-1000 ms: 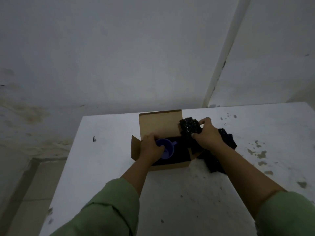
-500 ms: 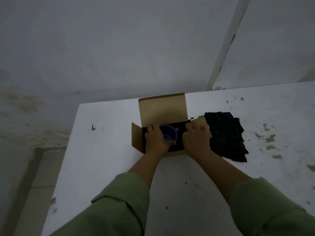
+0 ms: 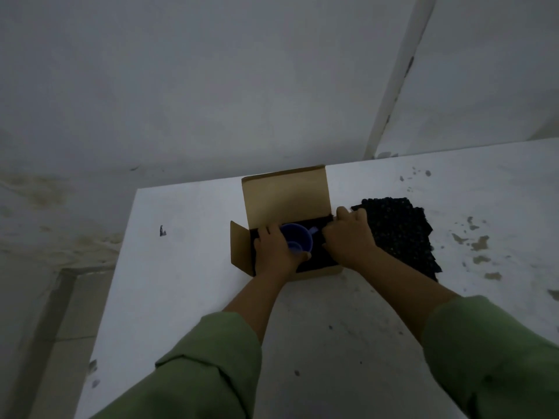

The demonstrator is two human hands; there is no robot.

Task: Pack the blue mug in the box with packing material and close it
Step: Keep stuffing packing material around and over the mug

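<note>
A brown cardboard box (image 3: 287, 195) stands open on the white table, its lid flap upright at the back. Inside, on dark padding, the blue mug (image 3: 298, 238) sits upright with its handle pointing right. My left hand (image 3: 273, 252) wraps around the mug's left side and front. My right hand (image 3: 349, 237) presses down at the box's right end, its fingers closed on black packing material (image 3: 399, 234) that spreads from the box over the table to the right.
The white table (image 3: 187, 267) has its left edge near the box, with the floor below. Chipped spots mark the right part of the table. A grey wall stands close behind the box.
My right hand brought the black packing piece down from above the box and now pushes its edge into the right end. The left hand stayed on the mug. The camera tilted down.
</note>
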